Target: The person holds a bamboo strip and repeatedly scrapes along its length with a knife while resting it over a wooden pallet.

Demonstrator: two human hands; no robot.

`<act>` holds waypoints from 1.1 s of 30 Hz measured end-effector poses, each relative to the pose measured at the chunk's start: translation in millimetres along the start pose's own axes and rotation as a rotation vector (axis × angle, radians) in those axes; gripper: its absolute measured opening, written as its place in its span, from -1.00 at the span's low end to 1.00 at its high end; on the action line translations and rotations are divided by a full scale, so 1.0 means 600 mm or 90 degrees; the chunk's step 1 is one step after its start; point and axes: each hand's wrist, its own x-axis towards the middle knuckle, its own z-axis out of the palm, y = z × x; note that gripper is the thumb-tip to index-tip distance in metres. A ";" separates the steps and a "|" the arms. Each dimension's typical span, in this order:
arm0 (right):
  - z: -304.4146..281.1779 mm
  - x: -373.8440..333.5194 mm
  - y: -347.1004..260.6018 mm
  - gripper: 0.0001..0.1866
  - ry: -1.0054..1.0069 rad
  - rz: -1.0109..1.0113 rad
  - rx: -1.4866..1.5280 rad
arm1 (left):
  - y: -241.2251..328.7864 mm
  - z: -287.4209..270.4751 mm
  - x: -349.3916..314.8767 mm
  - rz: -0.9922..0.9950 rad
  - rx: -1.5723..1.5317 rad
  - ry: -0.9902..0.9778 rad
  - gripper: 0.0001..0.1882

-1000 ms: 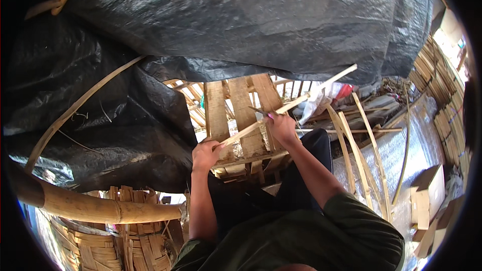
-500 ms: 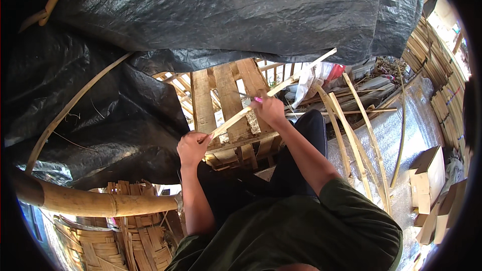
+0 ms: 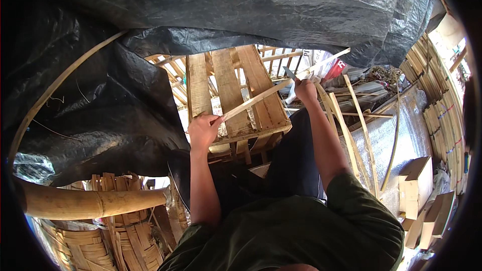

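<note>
A long pale bamboo strip [image 3: 258,99] slants from lower left to upper right over a slatted wooden crate [image 3: 201,95]. My left hand [image 3: 203,129] is closed around its near end, thumb on top, at the crate's left side. Farther along the strip, my right hand [image 3: 307,93] is closed on a knife [image 3: 289,74]. The grey blade points up and left and lies against or just over the strip; I cannot tell whether it touches. My fingers hide the knife's handle. Beyond my right hand the strip's far end reaches up to the black tarp.
Black plastic tarp [image 3: 251,7] hangs across the far side and left. More bamboo strips [image 3: 359,113] lean at right, beside a silvery sheet [image 3: 414,125] and cardboard boxes [image 3: 416,183]. A thick bamboo pole [image 3: 95,203] crosses the lower left above woven bamboo baskets [image 3: 85,248].
My right hand with the knife has moved right along the strip, away from my left hand. The left hand keeps its grip and sits slightly more to the right.
</note>
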 end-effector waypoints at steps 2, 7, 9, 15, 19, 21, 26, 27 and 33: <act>0.014 0.004 0.014 -0.46 -0.076 -0.028 0.013 | -0.012 0.006 0.005 -0.008 0.003 -0.033 -0.69; 0.007 0.023 0.046 -0.46 -0.130 -0.015 0.053 | -0.021 0.014 -0.003 -0.001 -0.018 -0.017 -0.77; -0.001 0.042 0.054 -0.43 -0.106 0.029 0.010 | -0.021 0.016 -0.003 0.017 -0.021 -0.003 -0.78; -0.005 0.051 0.031 -0.40 -0.166 -0.028 0.046 | -0.031 0.015 0.001 0.051 -0.077 -0.001 -0.82; -0.015 0.032 0.003 -0.40 -0.246 -0.013 0.100 | -0.035 0.018 -0.002 0.070 -0.087 0.022 -0.83; -0.020 0.028 -0.002 -0.39 -0.208 -0.052 0.054 | -0.035 0.019 -0.002 0.083 -0.085 0.024 -0.83; 0.000 0.021 0.002 -0.41 -0.135 -0.227 0.015 | -0.031 0.019 -0.001 0.054 -0.098 0.010 -0.83; 0.009 0.016 0.003 -0.40 -0.146 -0.217 0.064 | -0.031 0.019 -0.001 0.070 -0.093 0.027 -0.83; 0.015 0.030 0.027 -0.46 -0.070 -0.043 0.045 | -0.029 0.016 0.005 0.023 -0.117 -0.006 -0.81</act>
